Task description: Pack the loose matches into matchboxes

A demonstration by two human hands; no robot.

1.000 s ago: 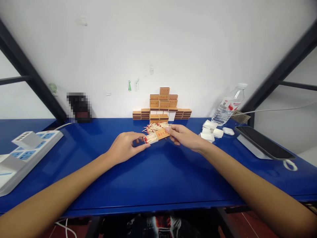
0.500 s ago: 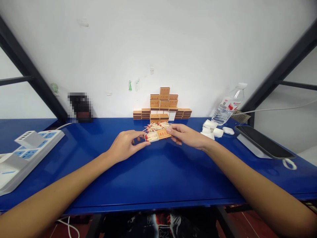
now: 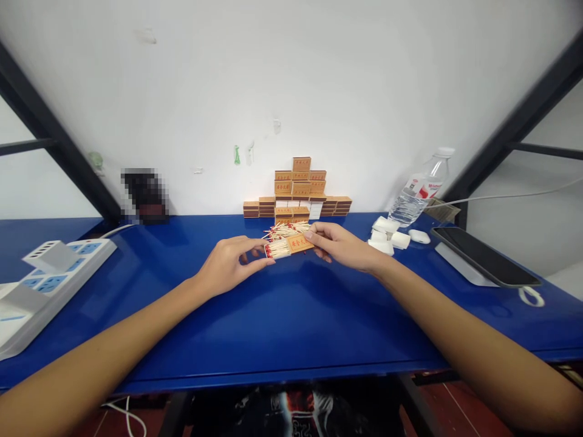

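Note:
Between my two hands is a matchbox [image 3: 299, 243], its tray slid out to the left and filled with red-tipped matches [image 3: 277, 248]. My left hand [image 3: 232, 264] pinches the tray's left end between thumb and fingers. On the orange printed sleeve, my right hand [image 3: 337, 244] grips the right end, thumb on top and fingers partly hidden behind. A loose pile of matches [image 3: 288, 230] lies on the table just beyond the box. Behind the pile, closed matchboxes [image 3: 300, 188] are stacked in a stepped shape against the wall.
On the blue table [image 3: 291, 328], a white power strip [image 3: 86, 261] with plugged-in adapters lies left. To the right are white chargers [image 3: 386, 233], an earbud case [image 3: 419, 237], a tilted water bottle [image 3: 416, 191] and a phone [image 3: 487, 255]. A cable [image 3: 510, 195] crosses at right.
Both hands keep their hold on the matchbox, and the tray stays partly out. The whole view has shifted slightly; little else differs.

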